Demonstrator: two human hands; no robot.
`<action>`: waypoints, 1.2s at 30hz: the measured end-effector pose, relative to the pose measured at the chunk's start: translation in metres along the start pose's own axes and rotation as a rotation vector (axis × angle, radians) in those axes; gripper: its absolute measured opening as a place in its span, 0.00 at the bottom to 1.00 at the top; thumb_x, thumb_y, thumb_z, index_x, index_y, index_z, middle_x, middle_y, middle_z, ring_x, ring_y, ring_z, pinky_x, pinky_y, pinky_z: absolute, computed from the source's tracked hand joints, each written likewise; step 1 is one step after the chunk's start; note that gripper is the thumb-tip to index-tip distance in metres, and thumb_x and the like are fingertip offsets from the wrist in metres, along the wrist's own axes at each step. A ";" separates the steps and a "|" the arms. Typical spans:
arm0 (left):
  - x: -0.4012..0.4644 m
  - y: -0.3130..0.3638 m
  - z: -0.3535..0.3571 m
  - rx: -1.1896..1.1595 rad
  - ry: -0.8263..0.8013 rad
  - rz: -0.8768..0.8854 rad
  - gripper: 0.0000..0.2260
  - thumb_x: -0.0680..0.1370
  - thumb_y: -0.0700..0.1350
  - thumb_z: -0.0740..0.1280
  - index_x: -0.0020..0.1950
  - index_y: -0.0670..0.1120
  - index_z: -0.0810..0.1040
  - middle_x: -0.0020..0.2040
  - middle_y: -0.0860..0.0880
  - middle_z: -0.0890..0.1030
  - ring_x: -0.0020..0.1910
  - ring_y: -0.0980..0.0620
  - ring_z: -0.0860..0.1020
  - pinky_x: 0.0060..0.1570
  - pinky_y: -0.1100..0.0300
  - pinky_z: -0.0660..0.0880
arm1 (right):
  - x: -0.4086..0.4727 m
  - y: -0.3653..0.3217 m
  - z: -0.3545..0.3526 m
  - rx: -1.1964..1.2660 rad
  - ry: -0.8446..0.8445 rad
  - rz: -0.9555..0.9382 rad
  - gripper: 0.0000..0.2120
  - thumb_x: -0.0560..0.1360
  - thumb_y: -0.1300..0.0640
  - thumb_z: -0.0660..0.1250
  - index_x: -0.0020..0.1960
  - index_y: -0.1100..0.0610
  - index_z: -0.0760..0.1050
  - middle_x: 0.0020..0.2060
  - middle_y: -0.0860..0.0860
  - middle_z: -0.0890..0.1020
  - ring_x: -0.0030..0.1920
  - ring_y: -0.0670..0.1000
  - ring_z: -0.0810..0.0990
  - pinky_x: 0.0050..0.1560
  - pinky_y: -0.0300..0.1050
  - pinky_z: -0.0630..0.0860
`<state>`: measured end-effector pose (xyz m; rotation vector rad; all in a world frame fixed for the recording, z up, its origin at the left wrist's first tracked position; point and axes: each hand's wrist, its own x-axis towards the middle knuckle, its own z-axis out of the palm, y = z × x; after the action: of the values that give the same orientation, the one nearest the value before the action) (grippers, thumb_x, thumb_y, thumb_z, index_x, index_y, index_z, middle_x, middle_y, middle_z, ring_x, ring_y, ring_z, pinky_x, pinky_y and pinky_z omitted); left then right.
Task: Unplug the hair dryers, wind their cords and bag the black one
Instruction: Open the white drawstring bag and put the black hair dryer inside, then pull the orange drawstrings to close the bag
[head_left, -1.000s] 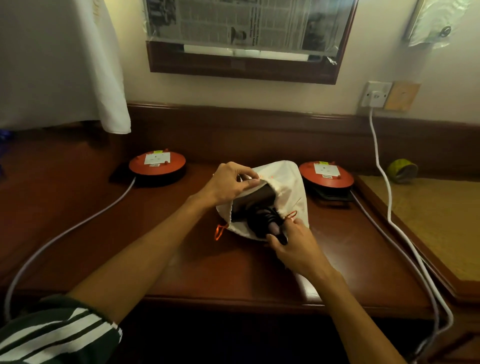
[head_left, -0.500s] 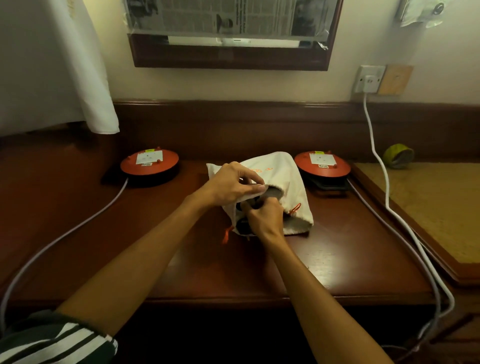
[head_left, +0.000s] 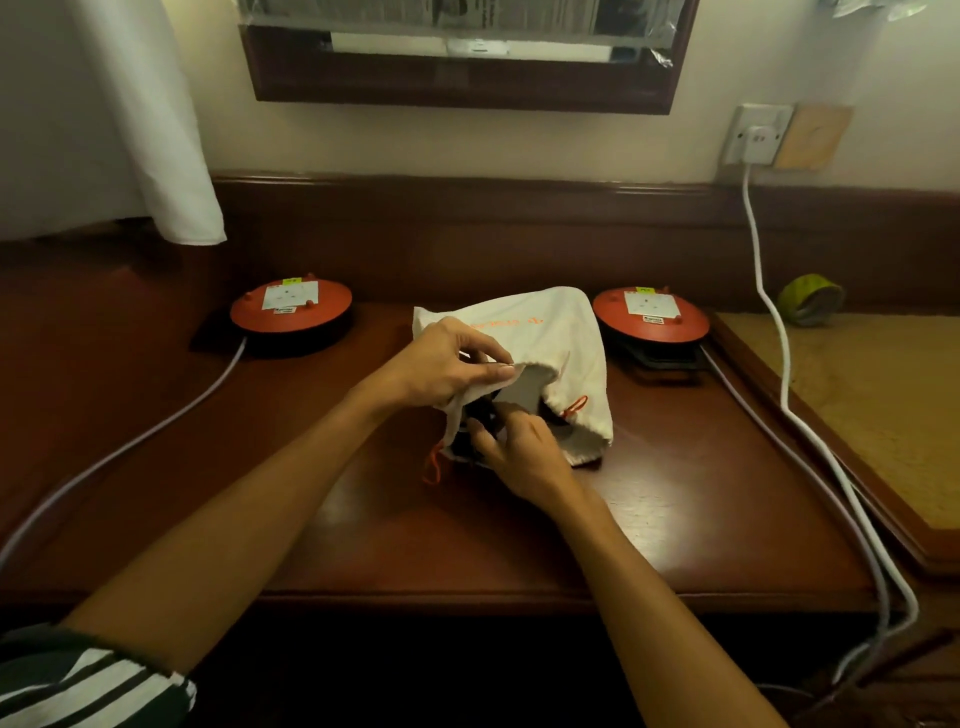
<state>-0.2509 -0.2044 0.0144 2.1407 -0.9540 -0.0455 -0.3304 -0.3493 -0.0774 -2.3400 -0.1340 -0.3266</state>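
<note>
Since half a second ago, almost nothing is shifting: both hands are staying at the mouth of the bag, the right one now sitting slightly lower and nearer the front edge.

On the left, a red cord reel (head_left: 291, 310) is lying flat on the wooden desk (head_left: 675, 519). The left hand (head_left: 441, 366), forearm reaching in diagonally, is pinching the upper lip of the white drawstring bag (head_left: 550, 332) between thumb and fingers, lifting it open. That bag is lying at mid-desk, its long axis running from the closed far end towards the person, mouth facing the camera. The black hair dryer (head_left: 475, 421) is sitting mostly inside, only a dark part showing; which way it points I cannot tell. The right hand (head_left: 524, 452) is curling palm down against that dark part at the opening. A second reel (head_left: 652, 318) is lying just right of the bag.
</note>
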 end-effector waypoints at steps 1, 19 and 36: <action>0.000 0.001 -0.001 0.005 -0.011 -0.002 0.09 0.78 0.48 0.75 0.54 0.46 0.88 0.44 0.57 0.84 0.44 0.63 0.81 0.43 0.70 0.76 | 0.002 -0.002 0.002 0.025 0.013 -0.014 0.23 0.77 0.40 0.59 0.56 0.59 0.76 0.46 0.56 0.83 0.42 0.56 0.81 0.44 0.62 0.78; -0.052 -0.052 0.015 0.137 0.105 -0.187 0.19 0.72 0.53 0.79 0.61 0.54 0.81 0.54 0.53 0.79 0.50 0.56 0.79 0.44 0.65 0.78 | 0.015 0.005 0.003 -0.022 -0.078 0.113 0.32 0.71 0.43 0.76 0.69 0.52 0.67 0.56 0.53 0.81 0.51 0.54 0.82 0.50 0.55 0.81; -0.094 -0.066 0.035 0.278 0.212 -0.466 0.06 0.81 0.45 0.70 0.44 0.48 0.81 0.39 0.48 0.81 0.33 0.50 0.77 0.30 0.62 0.67 | -0.011 0.064 -0.068 -0.158 0.281 0.097 0.06 0.78 0.61 0.70 0.45 0.63 0.80 0.40 0.53 0.77 0.40 0.60 0.79 0.37 0.46 0.69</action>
<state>-0.2887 -0.1390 -0.0786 2.5251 -0.3413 0.0881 -0.3416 -0.4421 -0.0773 -2.4171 0.1457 -0.6320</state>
